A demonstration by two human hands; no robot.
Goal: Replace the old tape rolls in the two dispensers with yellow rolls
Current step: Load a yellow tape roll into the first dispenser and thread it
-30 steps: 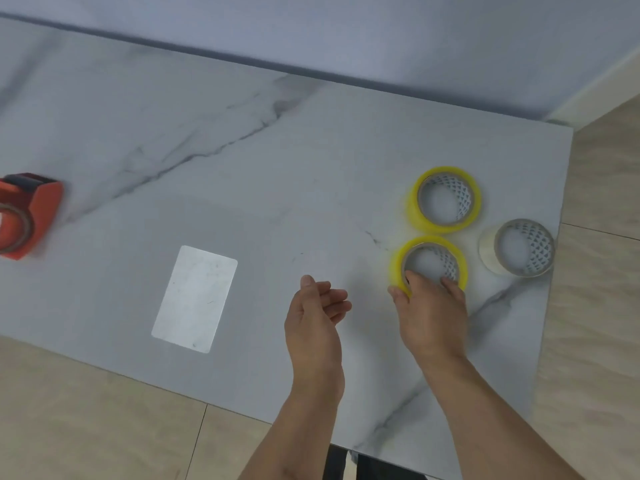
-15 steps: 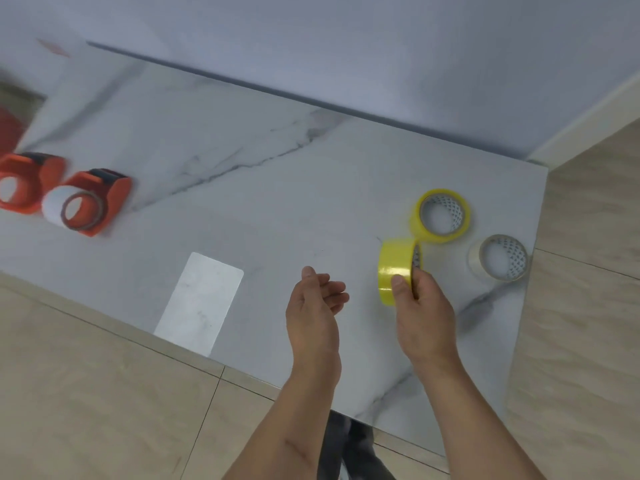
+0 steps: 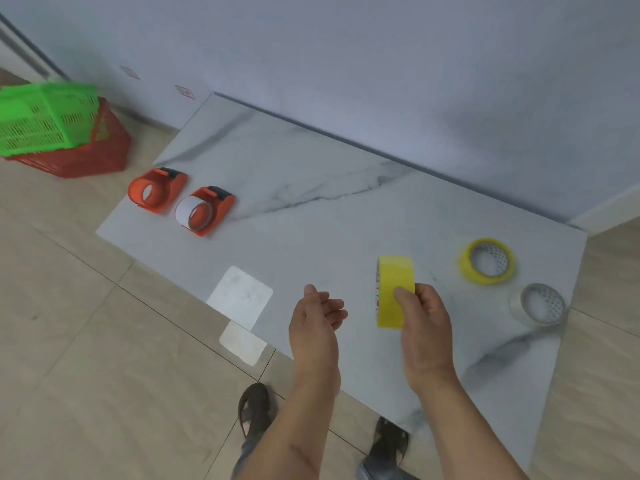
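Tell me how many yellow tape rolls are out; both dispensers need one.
2. One yellow tape roll is held upright in the right hand; the other yellow roll lies flat on the table, far right. None looks hidden.

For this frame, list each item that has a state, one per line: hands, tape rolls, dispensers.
right hand: shut on held yellow roll
left hand: open, empty
held yellow roll: lifted off the table, on edge
second yellow roll: lying flat on the table
clear roll: lying flat on the table
far dispenser: no roll in it
near dispenser: white roll loaded
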